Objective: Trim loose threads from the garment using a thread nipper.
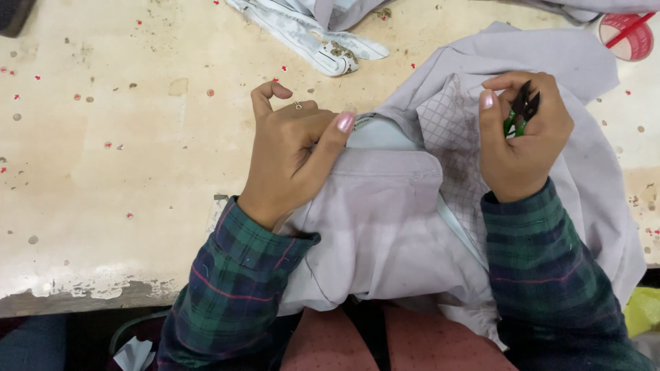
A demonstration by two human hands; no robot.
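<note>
A pale grey garment point(385, 227) lies over the table's near edge and onto my lap. My left hand point(292, 154) pinches its folded edge, thumb pressed down at the seam. My right hand point(522, 134) is closed around small thread snips with green handles and black blades point(522, 110), and it also rests against the garment's checked lining point(447, 130). Both my sleeves are dark green plaid.
The worn beige table point(124, 158) is dotted with red flecks and stains. Another light printed cloth point(309, 34) lies at the far middle. A red round object point(629, 34) sits at the far right corner. Something yellow point(643, 309) shows at lower right.
</note>
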